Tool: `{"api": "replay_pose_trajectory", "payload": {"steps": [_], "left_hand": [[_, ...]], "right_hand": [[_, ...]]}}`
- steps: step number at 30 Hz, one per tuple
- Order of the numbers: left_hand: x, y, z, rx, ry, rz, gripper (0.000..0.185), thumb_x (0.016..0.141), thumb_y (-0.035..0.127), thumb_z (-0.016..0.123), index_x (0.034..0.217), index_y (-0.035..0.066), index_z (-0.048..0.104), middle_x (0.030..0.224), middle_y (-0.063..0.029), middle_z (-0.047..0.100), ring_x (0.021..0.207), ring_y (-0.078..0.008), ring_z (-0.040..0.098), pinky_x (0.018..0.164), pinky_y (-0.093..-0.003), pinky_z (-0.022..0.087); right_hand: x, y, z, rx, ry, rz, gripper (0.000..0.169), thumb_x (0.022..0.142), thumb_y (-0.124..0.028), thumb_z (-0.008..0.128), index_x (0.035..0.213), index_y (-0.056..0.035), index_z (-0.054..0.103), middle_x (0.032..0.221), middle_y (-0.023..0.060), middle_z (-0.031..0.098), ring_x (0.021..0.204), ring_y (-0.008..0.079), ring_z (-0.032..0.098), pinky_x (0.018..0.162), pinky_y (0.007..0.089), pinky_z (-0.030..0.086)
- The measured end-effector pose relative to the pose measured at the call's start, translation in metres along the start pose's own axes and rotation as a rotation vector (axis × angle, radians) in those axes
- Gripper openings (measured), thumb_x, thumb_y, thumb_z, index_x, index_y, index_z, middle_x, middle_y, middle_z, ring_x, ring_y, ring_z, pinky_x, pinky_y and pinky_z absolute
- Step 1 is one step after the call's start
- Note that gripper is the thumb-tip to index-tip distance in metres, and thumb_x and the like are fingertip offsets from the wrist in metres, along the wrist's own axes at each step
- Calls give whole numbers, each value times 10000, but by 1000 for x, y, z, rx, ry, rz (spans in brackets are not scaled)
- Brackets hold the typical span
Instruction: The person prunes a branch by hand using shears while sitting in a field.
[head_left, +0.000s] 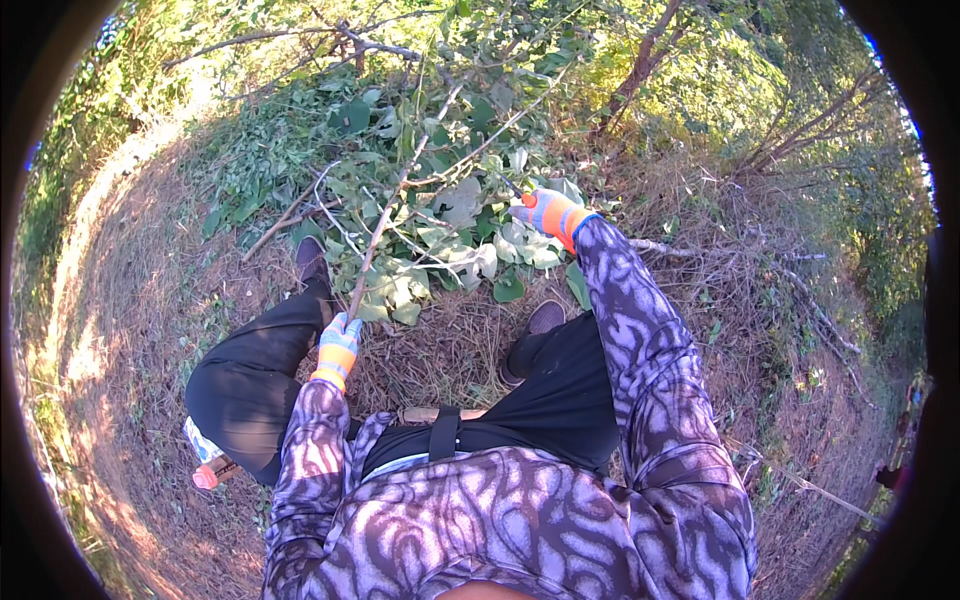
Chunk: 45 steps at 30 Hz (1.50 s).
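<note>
My left hand (339, 349), in a grey and orange work glove, is closed around the thick lower end of a leafy cut branch (384, 217). The branch slants up and away from me, forking into thinner side stems with broad green leaves. My right hand (553, 215), gloved alike, grips a hand tool (529, 199) with an orange-red handle, right of the fork. A short dark part of the tool points toward the leaves; its far end is hidden or too small to make out. Pale-backed leaves (459, 202) lie between my hands.
A heap of leafy cuttings (262, 142) spreads ahead. Bare sticks (281, 221) lie near my left shoe (310, 259). Dry twigs (814, 300) and a thin trunk (637, 71) are on the right. A bottle with a pink cap (205, 477) is beside my left thigh.
</note>
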<state>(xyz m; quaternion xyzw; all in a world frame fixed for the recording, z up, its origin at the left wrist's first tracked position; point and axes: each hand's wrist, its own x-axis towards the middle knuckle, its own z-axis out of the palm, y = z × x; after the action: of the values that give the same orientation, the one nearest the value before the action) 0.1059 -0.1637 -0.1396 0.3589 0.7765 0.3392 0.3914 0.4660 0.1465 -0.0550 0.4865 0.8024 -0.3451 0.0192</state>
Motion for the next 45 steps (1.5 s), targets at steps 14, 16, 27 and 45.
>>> {"api": "replay_pose_trajectory", "payload": {"steps": [14, 16, 27, 45], "left_hand": [[-1, 14, 2, -98, -26, -61, 136, 873, 158, 590, 920, 34, 562, 592, 18, 450, 500, -75, 392, 459, -250, 318], [-4, 11, -1, -96, -23, -61, 141, 871, 159, 593, 924, 32, 562, 592, 17, 449, 501, -76, 396, 459, -251, 319], [-3, 11, 0, -96, -16, -61, 148, 874, 171, 593, 921, 34, 564, 592, 12, 452, 501, -81, 391, 455, -254, 318], [-6, 14, -1, -52, -30, -80, 150, 867, 182, 602, 888, 39, 561, 592, 13, 473, 501, -81, 422, 456, -250, 334]], "right_hand": [[14, 32, -4, 252, 326, 189, 397, 820, -447, 626, 772, -53, 597, 554, 10, 509, 471, 138, 453, 457, 322, 374], [15, 30, -11, 160, 204, 202, 531, 782, -528, 613, 833, 1, 628, 707, 114, 602, 660, 253, 563, 624, 362, 434], [-7, 19, 6, 187, -112, 95, 435, 770, -472, 661, 790, -43, 591, 633, 20, 547, 540, 159, 499, 531, 324, 412], [-12, -10, 0, 74, -89, 97, 593, 743, -552, 634, 877, 26, 634, 789, 155, 651, 740, 285, 620, 686, 363, 473]]}}
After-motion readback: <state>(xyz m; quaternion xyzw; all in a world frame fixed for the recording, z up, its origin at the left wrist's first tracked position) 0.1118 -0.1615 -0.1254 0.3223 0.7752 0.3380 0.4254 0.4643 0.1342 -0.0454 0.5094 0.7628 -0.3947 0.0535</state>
